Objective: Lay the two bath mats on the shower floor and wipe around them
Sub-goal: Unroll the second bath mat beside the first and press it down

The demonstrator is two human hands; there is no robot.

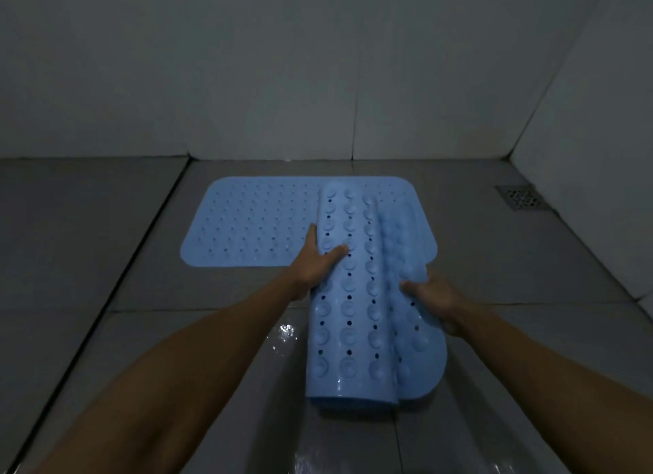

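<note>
A: Mats, left to right. Flat mat (pixel 254 226) is light blue and lies on the shower floor (pixel 88 244) near the back wall (pixel 247 85), perforated, bumps faint. Its right end is covered by the second mat.

B: Second one?

A: Folded mat (pixel 367 297), same blue, doubled lengthwise, suction cups facing up, rows of holes between them. Far end overlaps the flat mat, near end sits above the wet tile. It runs away from the camera.

B: Hands?

A: Left hand (pixel 314 261) is on the folded mat's left edge, thumb on top, fingers reaching over the edge; their tips are hidden, so how far they curl is unclear. Right hand (pixel 438 297) holds the right edge, thumb pressed on top, fingers curled round and hidden behind the fold.

B: Any text or logos?

A: None legible. Lighting is dim.

B: Surroundings?

A: Grey tile, glossy wet patch (pixel 286 332) near the camera. Square floor drain (pixel 522 198) far right, well apart from both mats.
</note>
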